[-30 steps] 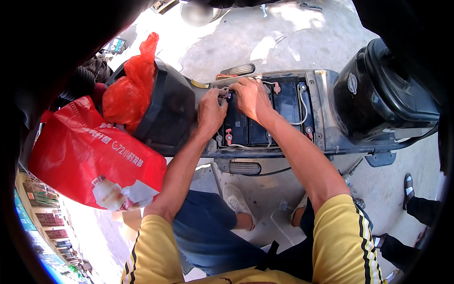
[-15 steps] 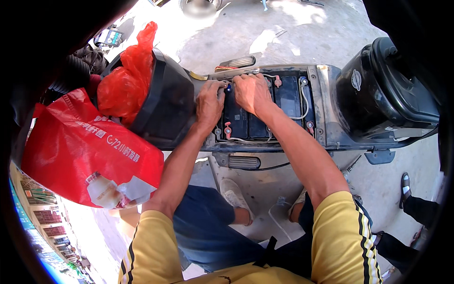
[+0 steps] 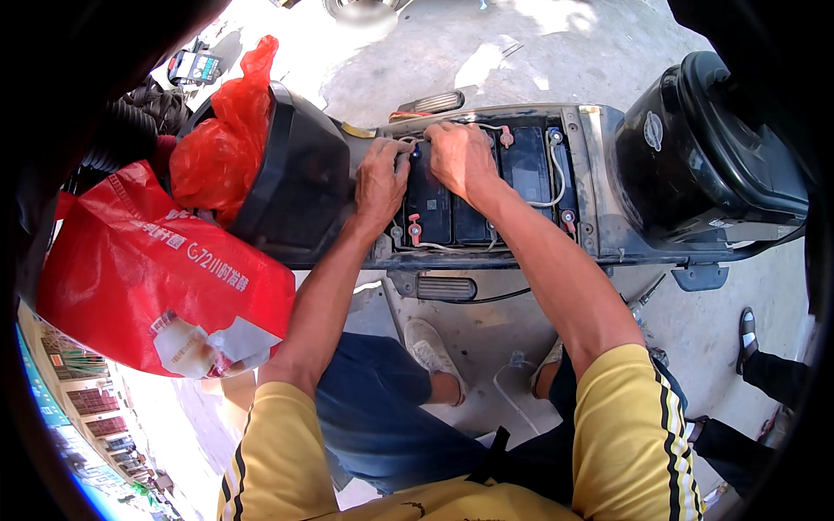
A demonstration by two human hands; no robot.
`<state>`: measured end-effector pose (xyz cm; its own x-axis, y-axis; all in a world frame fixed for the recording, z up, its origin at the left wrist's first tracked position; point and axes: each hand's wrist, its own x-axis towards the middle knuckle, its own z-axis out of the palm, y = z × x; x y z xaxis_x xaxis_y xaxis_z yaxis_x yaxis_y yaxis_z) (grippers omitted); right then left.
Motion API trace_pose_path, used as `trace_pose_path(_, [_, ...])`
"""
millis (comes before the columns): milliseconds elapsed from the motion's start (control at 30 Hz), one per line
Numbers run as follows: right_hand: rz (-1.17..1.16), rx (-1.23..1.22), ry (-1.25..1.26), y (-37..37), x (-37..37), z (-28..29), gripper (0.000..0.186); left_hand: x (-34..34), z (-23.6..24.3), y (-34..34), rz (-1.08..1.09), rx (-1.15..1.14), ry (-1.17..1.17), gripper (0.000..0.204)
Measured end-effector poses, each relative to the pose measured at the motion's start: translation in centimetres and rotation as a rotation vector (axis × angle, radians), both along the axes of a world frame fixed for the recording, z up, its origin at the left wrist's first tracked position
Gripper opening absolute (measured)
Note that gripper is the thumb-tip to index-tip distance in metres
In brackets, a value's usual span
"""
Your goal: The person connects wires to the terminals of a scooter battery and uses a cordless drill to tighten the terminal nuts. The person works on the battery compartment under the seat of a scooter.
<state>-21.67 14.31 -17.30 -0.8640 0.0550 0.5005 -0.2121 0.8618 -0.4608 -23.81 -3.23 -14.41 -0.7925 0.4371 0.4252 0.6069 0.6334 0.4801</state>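
Several black batteries [image 3: 525, 169] lie side by side in the floor compartment [image 3: 594, 187] of an electric scooter. My left hand [image 3: 380, 181] is at the compartment's far left corner. Its fingers are bent and closed beside a blue-marked terminal [image 3: 415, 151]; what they pinch is too small to make out. Close by, my right hand [image 3: 462, 160] curls over the far end of the left batteries, its fingertips hidden. A red terminal cover [image 3: 414, 228] sits at the near left, another red cover [image 3: 507, 136] at the far side. A pale cable [image 3: 559, 178] loops at the right.
A red bag [image 3: 165, 278] and an orange-red plastic bag [image 3: 228, 143] are beside the black front housing [image 3: 300, 178] at left. A black lidded box [image 3: 708, 148] stands at right. Footrests [image 3: 446, 287] stick out along the sides. Another person's sandalled foot [image 3: 747, 334] is at right.
The scooter sits slightly higher and farther left in the picture. Both hands stay at the same far left corner, with little change in their grip.
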Motion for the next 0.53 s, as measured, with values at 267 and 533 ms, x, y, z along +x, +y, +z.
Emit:
trace_pose_path(267, [0.013, 0.009, -0.051, -0.06, -0.07, 0.22, 0.010, 0.10, -0.07, 0.03, -0.028, 0.007, 0.033, 0.014])
trace_pose_path(533, [0.027, 0.004, -0.058, 0.05, 0.03, 0.34, 0.013, 0.05, -0.50, -0.06, -0.062, -0.088, 0.141, 0.014])
